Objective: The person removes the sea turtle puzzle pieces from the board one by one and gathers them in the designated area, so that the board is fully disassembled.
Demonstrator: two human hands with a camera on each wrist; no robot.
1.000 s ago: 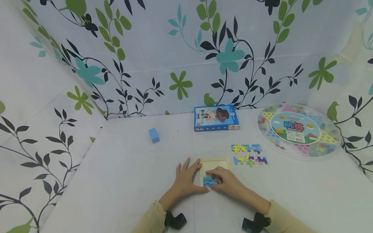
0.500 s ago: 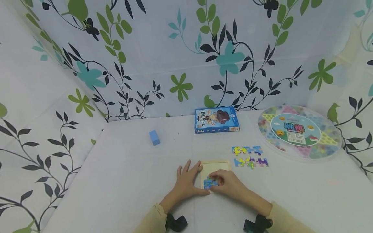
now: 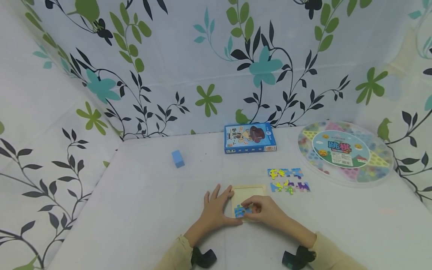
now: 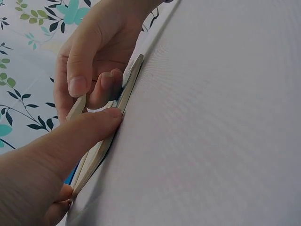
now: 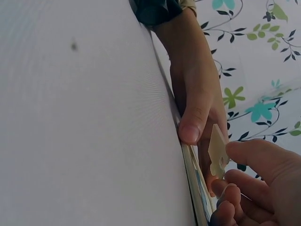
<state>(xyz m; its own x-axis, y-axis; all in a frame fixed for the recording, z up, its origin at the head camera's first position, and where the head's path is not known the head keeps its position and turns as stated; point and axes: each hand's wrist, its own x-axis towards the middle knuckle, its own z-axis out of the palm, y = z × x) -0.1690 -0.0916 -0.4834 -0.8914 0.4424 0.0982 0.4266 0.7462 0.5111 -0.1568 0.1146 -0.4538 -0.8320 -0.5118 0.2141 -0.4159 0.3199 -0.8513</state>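
Observation:
A shallow wooden puzzle tray [image 3: 248, 186] lies on the table, with several joined blue puzzle pieces [image 3: 239, 212] in its near left corner. My left hand [image 3: 215, 209] steadies it: the straight thumb lies along the near edge, the index finger touches the left edge, and the other fingers are spread. Over the near right part of the tray, my right hand [image 3: 264, 210] pinches a single puzzle piece [image 5: 217, 150] between thumb and fingers. The right wrist view shows this piece's pale side, tilted up above the tray rim. From the head, the fingers mostly hide it.
Loose puzzle pieces [image 3: 287, 180] lie in two rows right of the tray. Farther back are a blue game box [image 3: 250, 138] and a large round board-game case [image 3: 345, 152]. A small blue block [image 3: 177, 158] sits at the back left. Patterned cloth [image 3: 209, 67] hangs behind.
My right fingertips have drawn slightly right and toward me, showing more of the joined pieces' top edge. My left hand keeps its place on the tray.

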